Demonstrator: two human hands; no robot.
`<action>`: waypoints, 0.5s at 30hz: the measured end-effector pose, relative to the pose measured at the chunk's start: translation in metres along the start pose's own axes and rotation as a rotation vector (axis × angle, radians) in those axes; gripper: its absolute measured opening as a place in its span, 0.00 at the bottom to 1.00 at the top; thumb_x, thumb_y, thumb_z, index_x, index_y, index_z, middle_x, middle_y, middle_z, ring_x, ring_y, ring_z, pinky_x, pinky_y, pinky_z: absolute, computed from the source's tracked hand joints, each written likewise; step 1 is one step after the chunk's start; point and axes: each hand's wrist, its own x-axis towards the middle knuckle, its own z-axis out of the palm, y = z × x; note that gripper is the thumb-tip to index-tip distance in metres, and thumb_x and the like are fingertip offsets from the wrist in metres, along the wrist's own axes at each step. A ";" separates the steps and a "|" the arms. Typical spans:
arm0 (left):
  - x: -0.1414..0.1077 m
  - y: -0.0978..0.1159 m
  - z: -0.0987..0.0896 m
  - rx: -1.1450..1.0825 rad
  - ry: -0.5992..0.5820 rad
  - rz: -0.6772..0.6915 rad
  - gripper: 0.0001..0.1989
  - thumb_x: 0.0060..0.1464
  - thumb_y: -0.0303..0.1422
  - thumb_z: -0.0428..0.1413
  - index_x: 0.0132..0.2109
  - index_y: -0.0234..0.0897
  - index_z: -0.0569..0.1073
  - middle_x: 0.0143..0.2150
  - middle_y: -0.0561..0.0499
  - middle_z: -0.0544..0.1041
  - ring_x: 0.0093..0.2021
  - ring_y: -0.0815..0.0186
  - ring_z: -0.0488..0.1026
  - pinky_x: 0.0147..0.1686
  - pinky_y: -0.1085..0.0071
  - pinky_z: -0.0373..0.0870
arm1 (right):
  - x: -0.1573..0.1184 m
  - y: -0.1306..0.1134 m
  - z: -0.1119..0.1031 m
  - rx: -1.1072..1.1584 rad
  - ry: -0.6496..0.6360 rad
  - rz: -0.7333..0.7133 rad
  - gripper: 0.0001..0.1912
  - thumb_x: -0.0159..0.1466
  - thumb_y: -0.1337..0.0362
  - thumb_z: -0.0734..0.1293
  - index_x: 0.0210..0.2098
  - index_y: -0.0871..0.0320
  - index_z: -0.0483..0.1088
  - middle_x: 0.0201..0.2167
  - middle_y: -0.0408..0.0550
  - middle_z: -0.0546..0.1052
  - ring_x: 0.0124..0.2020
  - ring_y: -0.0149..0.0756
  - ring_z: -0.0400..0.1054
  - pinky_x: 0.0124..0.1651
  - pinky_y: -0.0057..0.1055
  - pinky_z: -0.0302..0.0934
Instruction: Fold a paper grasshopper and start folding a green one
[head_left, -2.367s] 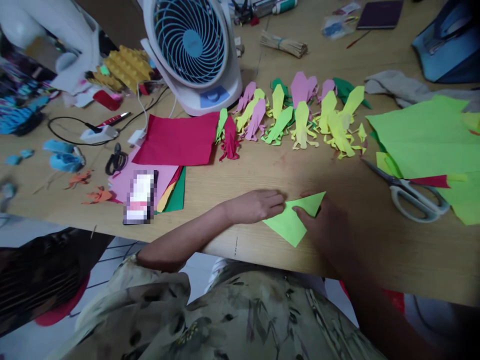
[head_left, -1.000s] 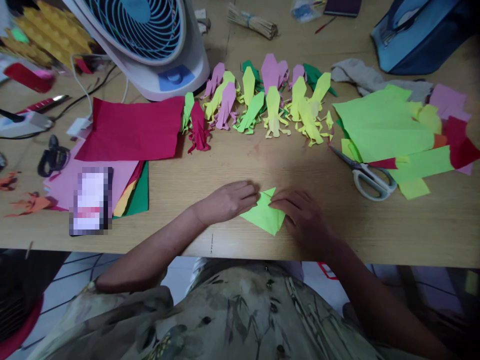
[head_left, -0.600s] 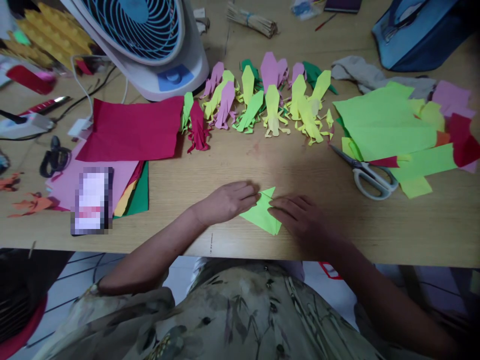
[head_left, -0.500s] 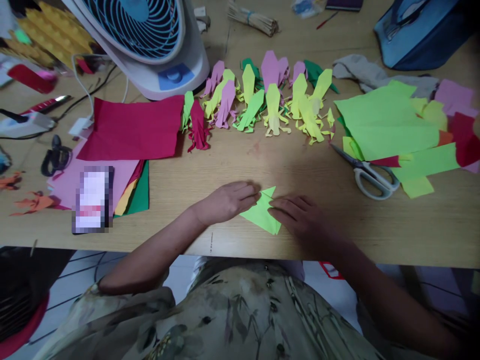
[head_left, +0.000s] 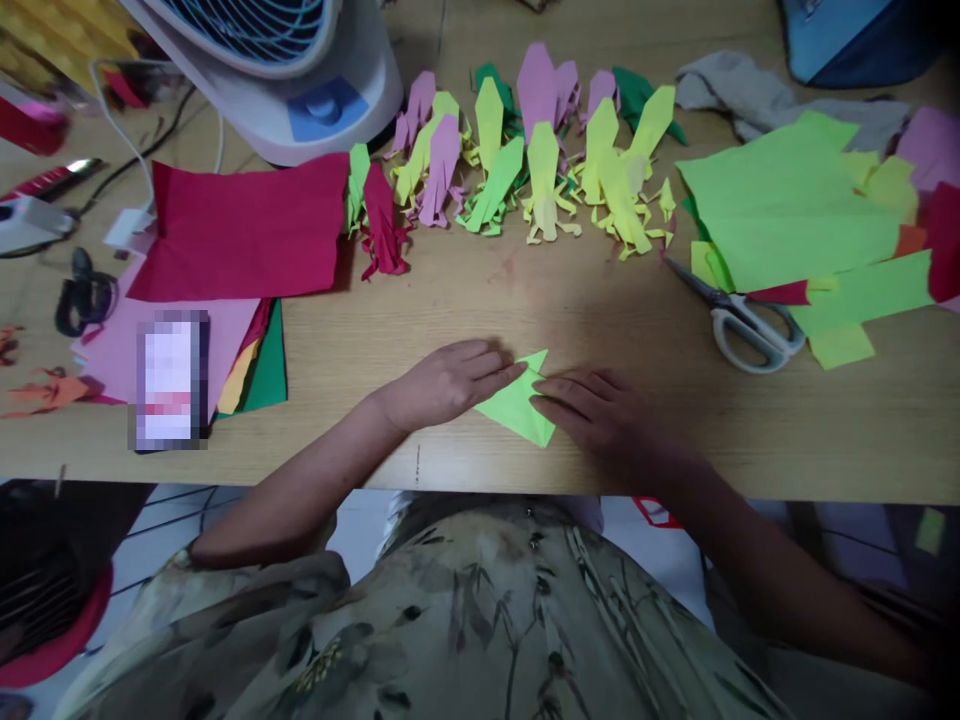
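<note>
A folded piece of light green paper (head_left: pixel 521 412) lies on the table in front of me, with one pointed corner at the top and another at the bottom. My left hand (head_left: pixel 454 380) is closed, its fingertips gripping the upper left edge. From the other side, my right hand (head_left: pixel 592 410) has its fingers bunched together on the right edge. The fingers cover parts of both edges. Beyond my hands stands a row of folded paper squids, among them a red squid (head_left: pixel 385 225), a pale yellow squid (head_left: pixel 544 180) and a pink squid (head_left: pixel 441 170).
Scissors (head_left: pixel 750 325) lie at the right beside green paper sheets (head_left: pixel 795 200). On the left are a red sheet (head_left: pixel 244 230), stacked coloured paper and a phone (head_left: pixel 169 380). A fan (head_left: pixel 330 110) stands behind, and a grey cloth (head_left: pixel 735 90) lies at the back right.
The camera view has shifted, so the table things sit higher in the picture. My left fingers reach slightly further across the top of the green paper.
</note>
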 end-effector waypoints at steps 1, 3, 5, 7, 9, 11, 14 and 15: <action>0.000 0.000 0.000 0.005 0.000 0.004 0.17 0.69 0.26 0.46 0.62 0.30 0.65 0.45 0.41 0.79 0.47 0.61 0.75 0.49 0.64 0.75 | 0.000 0.000 0.000 0.000 -0.001 -0.001 0.12 0.71 0.71 0.60 0.49 0.61 0.73 0.50 0.57 0.77 0.52 0.44 0.68 0.52 0.41 0.60; 0.000 -0.001 0.000 0.011 0.007 0.010 0.17 0.69 0.26 0.46 0.62 0.29 0.66 0.45 0.41 0.78 0.47 0.61 0.75 0.48 0.64 0.75 | -0.001 0.000 -0.001 0.000 -0.002 -0.005 0.12 0.71 0.71 0.60 0.49 0.62 0.73 0.50 0.57 0.77 0.52 0.44 0.68 0.51 0.41 0.61; 0.000 -0.001 0.000 0.014 0.007 0.006 0.17 0.69 0.27 0.46 0.62 0.30 0.66 0.45 0.41 0.78 0.48 0.61 0.75 0.48 0.64 0.75 | -0.001 0.001 -0.001 0.000 -0.008 -0.007 0.13 0.70 0.71 0.60 0.49 0.63 0.73 0.50 0.57 0.77 0.52 0.45 0.67 0.52 0.41 0.61; 0.000 0.000 0.000 0.012 0.004 -0.001 0.17 0.69 0.27 0.45 0.62 0.31 0.66 0.45 0.42 0.78 0.48 0.61 0.75 0.48 0.64 0.75 | -0.002 0.001 -0.001 0.005 -0.023 -0.007 0.13 0.70 0.71 0.60 0.51 0.63 0.72 0.51 0.57 0.77 0.52 0.45 0.67 0.53 0.42 0.60; 0.000 0.000 0.000 0.005 0.001 -0.004 0.17 0.70 0.27 0.45 0.62 0.32 0.66 0.45 0.42 0.78 0.48 0.62 0.75 0.48 0.64 0.75 | -0.002 0.000 -0.002 0.009 -0.036 -0.004 0.14 0.70 0.71 0.60 0.52 0.63 0.72 0.52 0.58 0.76 0.53 0.46 0.67 0.53 0.42 0.60; 0.000 0.000 0.000 0.001 0.007 0.001 0.17 0.69 0.26 0.45 0.62 0.31 0.66 0.44 0.42 0.78 0.47 0.61 0.75 0.47 0.64 0.75 | -0.002 0.000 -0.003 0.012 -0.049 0.004 0.14 0.71 0.71 0.59 0.52 0.63 0.71 0.53 0.57 0.76 0.54 0.46 0.67 0.53 0.42 0.60; 0.000 0.000 0.001 0.002 0.013 0.003 0.17 0.69 0.26 0.45 0.62 0.31 0.66 0.43 0.42 0.78 0.46 0.62 0.75 0.46 0.65 0.75 | -0.002 0.001 -0.003 0.011 -0.067 0.010 0.14 0.71 0.71 0.59 0.52 0.62 0.71 0.53 0.57 0.76 0.54 0.46 0.66 0.54 0.42 0.60; 0.000 0.000 0.001 0.004 0.012 0.001 0.17 0.69 0.26 0.45 0.62 0.31 0.66 0.43 0.42 0.78 0.46 0.62 0.75 0.45 0.65 0.75 | -0.003 0.001 -0.003 0.010 -0.064 0.008 0.14 0.71 0.71 0.59 0.53 0.62 0.71 0.53 0.56 0.76 0.54 0.45 0.66 0.54 0.42 0.60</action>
